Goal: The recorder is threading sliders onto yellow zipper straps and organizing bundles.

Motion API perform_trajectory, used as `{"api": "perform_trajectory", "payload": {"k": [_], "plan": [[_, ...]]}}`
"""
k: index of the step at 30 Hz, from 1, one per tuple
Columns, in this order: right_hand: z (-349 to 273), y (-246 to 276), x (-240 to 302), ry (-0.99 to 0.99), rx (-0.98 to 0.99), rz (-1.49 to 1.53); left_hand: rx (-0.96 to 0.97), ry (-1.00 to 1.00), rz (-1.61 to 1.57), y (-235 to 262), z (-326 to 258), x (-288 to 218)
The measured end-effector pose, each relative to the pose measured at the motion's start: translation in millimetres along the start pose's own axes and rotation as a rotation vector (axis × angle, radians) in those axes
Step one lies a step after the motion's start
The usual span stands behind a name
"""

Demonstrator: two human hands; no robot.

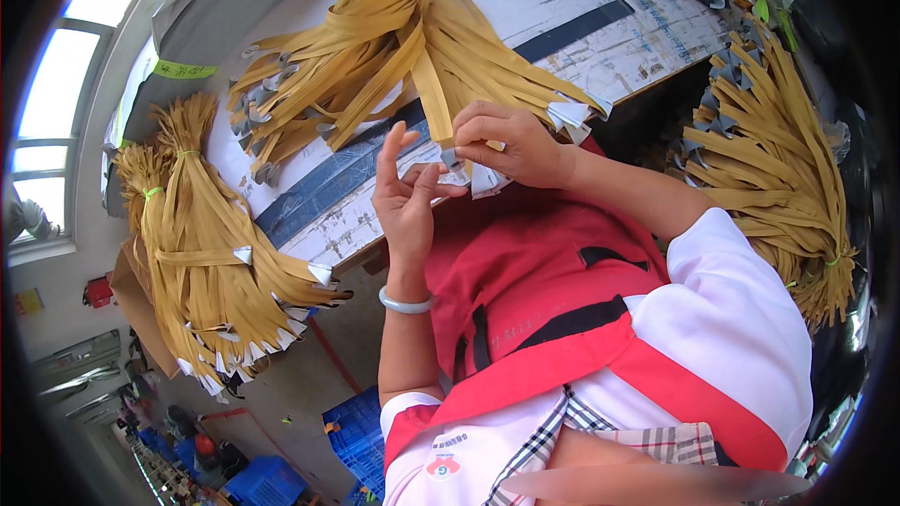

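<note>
A mustard-yellow fabric strip (431, 98), which looks like zipper tape, hangs over the table's near edge from a large bundle of such strips (412, 23). My right hand (502, 142) is closed in a pinch on its lower end, by a small grey tab (451, 161). Just left of that tab is my left hand (408, 186), a bangle on its wrist. Its fingers are spread, some raised and the others partly bent, with nothing visible in its grasp. White tabs (567, 114) cap strip ends right of my right hand; grey tabs (267, 173) cap others on the left.
Tied bundles of matching strips hang at the left (220, 253) and right (773, 169). The worktable (600, 47) has a worn white top with dark bands. Blue crates (356, 436) stand on the floor below left. A grey-covered panel (211, 28) rises at the far left.
</note>
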State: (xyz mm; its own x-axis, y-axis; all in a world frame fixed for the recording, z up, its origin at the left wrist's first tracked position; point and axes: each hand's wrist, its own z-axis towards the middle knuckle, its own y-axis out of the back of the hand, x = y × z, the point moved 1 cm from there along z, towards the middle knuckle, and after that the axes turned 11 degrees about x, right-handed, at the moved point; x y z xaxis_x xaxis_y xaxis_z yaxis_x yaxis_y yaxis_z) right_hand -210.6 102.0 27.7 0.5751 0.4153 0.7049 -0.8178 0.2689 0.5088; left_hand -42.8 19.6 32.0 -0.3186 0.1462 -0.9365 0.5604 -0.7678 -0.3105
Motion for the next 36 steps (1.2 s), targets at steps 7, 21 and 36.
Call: {"api": "perform_trajectory", "payload": {"k": [7,21,36], "plan": [[-12,-13,10,-0.294,-0.002,0.696,0.276,-0.144,0.404,18,8,-6],[-13,-15,26,-0.487,-0.014,0.791,0.163,-0.266,0.656,13,2,-9],[-22,-28,25,-0.564,0.08,0.752,0.13,-0.287,0.826,10,-5,-5]]}}
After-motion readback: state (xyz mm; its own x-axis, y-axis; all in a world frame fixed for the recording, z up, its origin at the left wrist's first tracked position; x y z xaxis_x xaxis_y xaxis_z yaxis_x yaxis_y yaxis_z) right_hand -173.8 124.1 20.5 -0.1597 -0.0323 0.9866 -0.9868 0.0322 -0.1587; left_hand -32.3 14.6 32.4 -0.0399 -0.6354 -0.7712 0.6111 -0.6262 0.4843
